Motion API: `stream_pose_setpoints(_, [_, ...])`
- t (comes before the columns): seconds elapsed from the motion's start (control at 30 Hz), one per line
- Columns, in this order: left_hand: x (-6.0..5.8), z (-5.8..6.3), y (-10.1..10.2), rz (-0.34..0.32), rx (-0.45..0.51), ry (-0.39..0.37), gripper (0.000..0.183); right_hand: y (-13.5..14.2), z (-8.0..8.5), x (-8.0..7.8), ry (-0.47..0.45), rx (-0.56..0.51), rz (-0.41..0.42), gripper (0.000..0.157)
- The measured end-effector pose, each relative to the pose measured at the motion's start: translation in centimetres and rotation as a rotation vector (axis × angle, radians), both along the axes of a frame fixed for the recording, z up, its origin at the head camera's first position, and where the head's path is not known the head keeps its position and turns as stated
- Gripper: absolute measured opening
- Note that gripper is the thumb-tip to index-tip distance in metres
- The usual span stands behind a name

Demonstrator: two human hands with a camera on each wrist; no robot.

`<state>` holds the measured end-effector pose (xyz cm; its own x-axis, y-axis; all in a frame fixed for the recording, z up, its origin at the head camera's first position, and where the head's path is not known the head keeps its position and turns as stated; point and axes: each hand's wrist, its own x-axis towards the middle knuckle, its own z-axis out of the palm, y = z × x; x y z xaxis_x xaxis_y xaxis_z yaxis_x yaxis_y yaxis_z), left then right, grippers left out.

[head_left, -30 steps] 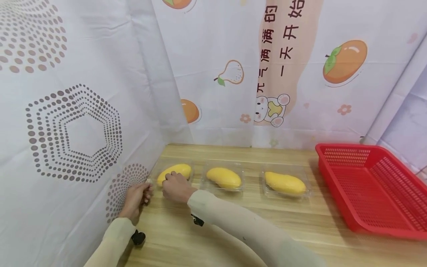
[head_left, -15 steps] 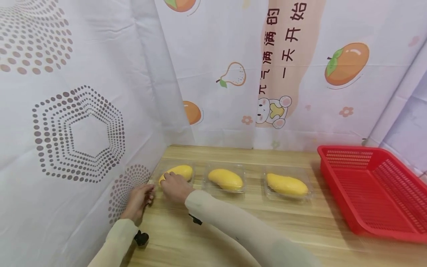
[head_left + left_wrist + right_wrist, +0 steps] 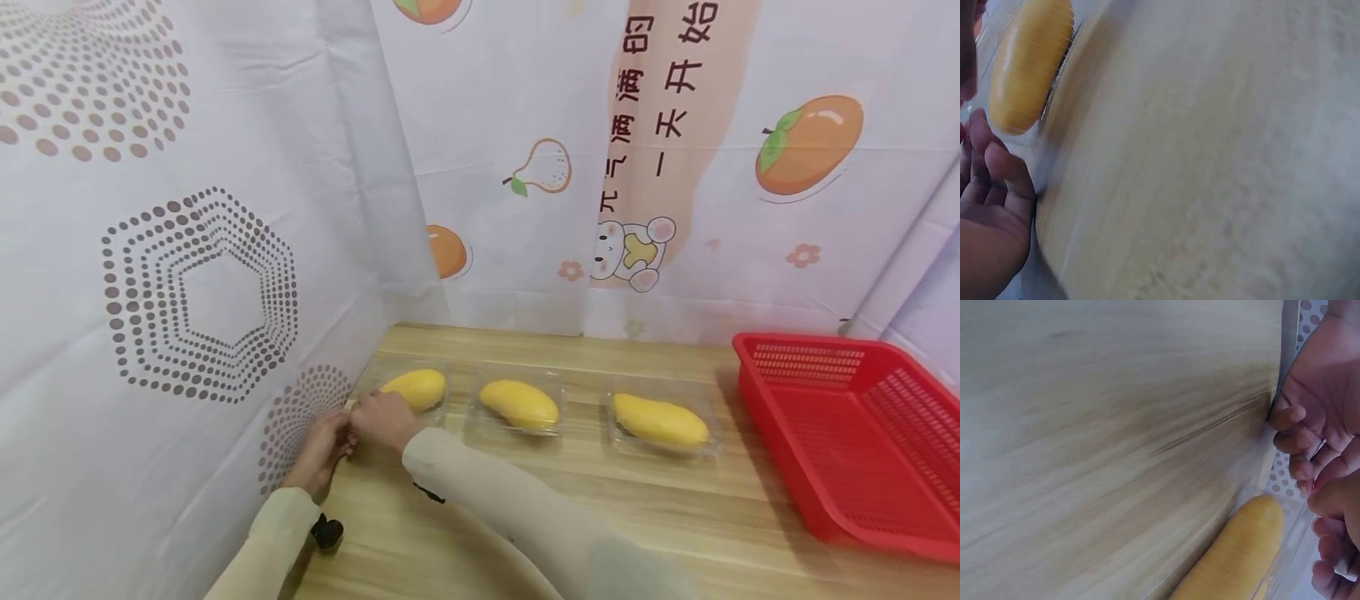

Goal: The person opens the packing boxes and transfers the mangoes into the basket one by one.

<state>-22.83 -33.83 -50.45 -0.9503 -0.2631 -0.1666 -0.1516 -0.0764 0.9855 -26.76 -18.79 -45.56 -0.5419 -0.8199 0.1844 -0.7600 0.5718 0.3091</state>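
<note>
At the far left of the table, a yellow mango (image 3: pixel 417 388) lies in a clear plastic box (image 3: pixel 444 406). My left hand (image 3: pixel 318 450) is at that box's near left corner, its fingers bent, as the left wrist view shows beside the mango (image 3: pixel 1029 69). My right hand (image 3: pixel 382 421) reaches across to the same corner and covers part of the box. In the right wrist view the fingertips of my left hand (image 3: pixel 1325 400) and right hand (image 3: pixel 1338 515) meet. Whether either pinches the box or a thin clear film is too unclear to tell.
Two more mangoes in clear boxes, a middle one (image 3: pixel 519 404) and a right one (image 3: pixel 660 421), stand in the same row. A red plastic basket (image 3: pixel 813 500) sits at the right. A dotted white curtain (image 3: pixel 225 317) hangs close by my left hand.
My right hand has moved left from above the mango's end to the box's corner, meeting my left hand, which has stayed about there. The head view has turned slightly left.
</note>
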Motion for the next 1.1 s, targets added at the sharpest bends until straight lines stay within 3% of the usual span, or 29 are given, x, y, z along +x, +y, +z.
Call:
stream_pose_setpoints(0.2, [0.2, -0.3, -0.3, -0.038, 0.036, -0.017, 0.026, -0.9, -0.3, 0.2, 0.11, 0.003, -0.007, 0.02])
stream_pose_setpoints(0.4, [0.3, -0.5, -0.5, -0.052, 0.003, -0.015, 0.019, -1.3, -0.5, 0.2, 0.132, 0.011, 0.007, 0.018])
stream_pose_setpoints(0.7, [0.5, -0.5, -0.1, -0.003, 0.052, -0.029, 0.02, -1.9, -0.3, 0.7, 0.103, 0.039, 0.024, 0.018])
stream_pose_setpoints(1.1, [0.0, -0.5, 0.5, 0.036, 0.016, -0.018, 0.032, -2.4, -0.5, -0.1, 0.153, 0.04, 0.026, 0.017])
